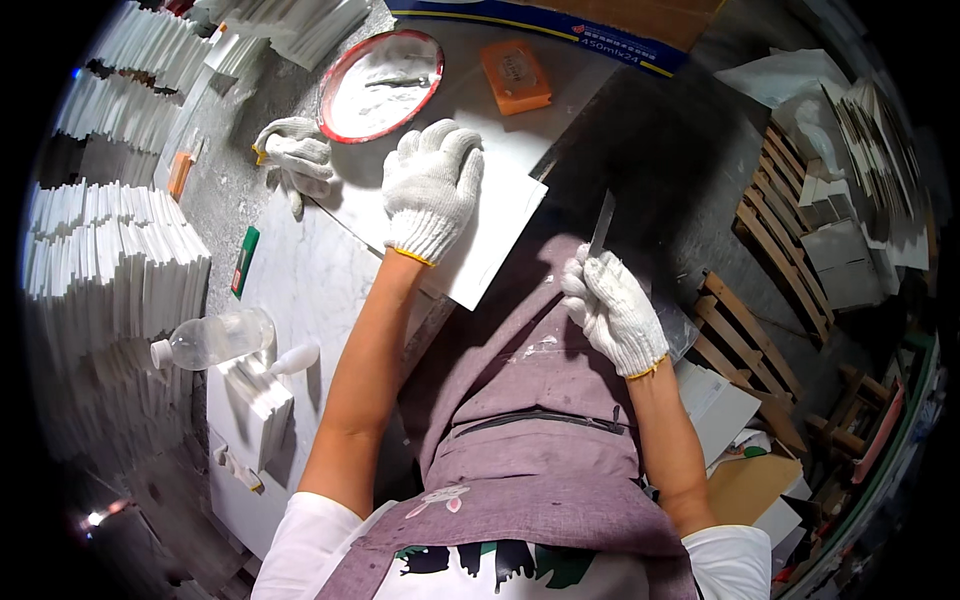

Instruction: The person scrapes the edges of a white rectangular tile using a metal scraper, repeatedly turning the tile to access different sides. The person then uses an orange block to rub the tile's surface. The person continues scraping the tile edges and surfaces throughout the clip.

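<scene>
My left hand point(433, 190), in a white knit glove, lies palm down on a white flat tile point(490, 245), its fingers extended toward the far side. The tile's right corner juts past the table edge over my lap. My right hand point(615, 312), also gloved, is closed around a thin metal blade point(603, 222) that points up and away. The blade is apart from the tile, to its right. Beyond my left hand sits a red-rimmed round dish point(345, 98) of white paste, with a thin dark tool point(400, 82) resting in it.
A spare glove point(295, 160), an orange block point(515, 76) and a green box-like piece point(245, 262) lie on the table. Nearer stand a clear bottle point(225, 338) and small tile stack point(255, 400). Tall tile stacks point(110, 250) line the left; wooden pallets point(785, 235) lie right.
</scene>
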{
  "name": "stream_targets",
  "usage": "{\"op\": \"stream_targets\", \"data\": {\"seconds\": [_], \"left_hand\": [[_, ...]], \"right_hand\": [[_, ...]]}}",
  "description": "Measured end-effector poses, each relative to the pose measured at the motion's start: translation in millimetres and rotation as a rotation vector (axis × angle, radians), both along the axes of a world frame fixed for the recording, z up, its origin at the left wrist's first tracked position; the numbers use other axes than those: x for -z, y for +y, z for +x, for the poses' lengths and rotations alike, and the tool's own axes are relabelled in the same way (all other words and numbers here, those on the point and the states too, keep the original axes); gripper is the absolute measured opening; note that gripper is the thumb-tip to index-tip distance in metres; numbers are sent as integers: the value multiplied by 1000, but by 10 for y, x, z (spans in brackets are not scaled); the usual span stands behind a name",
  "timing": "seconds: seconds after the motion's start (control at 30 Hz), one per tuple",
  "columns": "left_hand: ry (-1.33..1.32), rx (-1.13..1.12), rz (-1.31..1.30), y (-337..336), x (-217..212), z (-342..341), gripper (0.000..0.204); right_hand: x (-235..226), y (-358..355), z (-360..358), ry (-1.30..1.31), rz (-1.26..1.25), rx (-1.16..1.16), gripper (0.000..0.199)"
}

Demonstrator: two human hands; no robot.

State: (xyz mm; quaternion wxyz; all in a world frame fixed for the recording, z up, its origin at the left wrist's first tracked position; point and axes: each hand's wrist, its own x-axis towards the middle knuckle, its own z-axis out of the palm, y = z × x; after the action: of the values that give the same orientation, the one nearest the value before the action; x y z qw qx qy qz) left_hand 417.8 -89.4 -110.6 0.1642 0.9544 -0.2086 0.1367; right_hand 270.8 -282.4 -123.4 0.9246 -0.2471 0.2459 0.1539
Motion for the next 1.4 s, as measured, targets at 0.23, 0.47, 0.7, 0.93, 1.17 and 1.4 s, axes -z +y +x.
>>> {"op": "stream_targets", "data": {"seconds": [0.23, 0.47, 0.7, 0.93, 1.17, 1.4], "left_hand": [[-5, -122, 171, -69, -30, -172, 16], [-289, 80, 68, -98, -14, -165, 22], [-36, 204, -54, -80, -34, -138, 16], [-43, 182, -95, -48, -5, -133, 14], [-48, 196, -123, -48, 17, -111, 14], [-58, 199, -164, -38, 53, -79, 14]], "right_hand": [[9, 213, 60, -78, -208, -11, 11], [5, 477, 126, -50, -967, 73, 15], [165, 634, 268, -153, -1605, 9, 41], [-20, 691, 282, -116, -1682, -58, 46], [-47, 720, 287, -86, -1694, -85, 47], [-19, 720, 301, -91, -1734, -115, 47]]}}
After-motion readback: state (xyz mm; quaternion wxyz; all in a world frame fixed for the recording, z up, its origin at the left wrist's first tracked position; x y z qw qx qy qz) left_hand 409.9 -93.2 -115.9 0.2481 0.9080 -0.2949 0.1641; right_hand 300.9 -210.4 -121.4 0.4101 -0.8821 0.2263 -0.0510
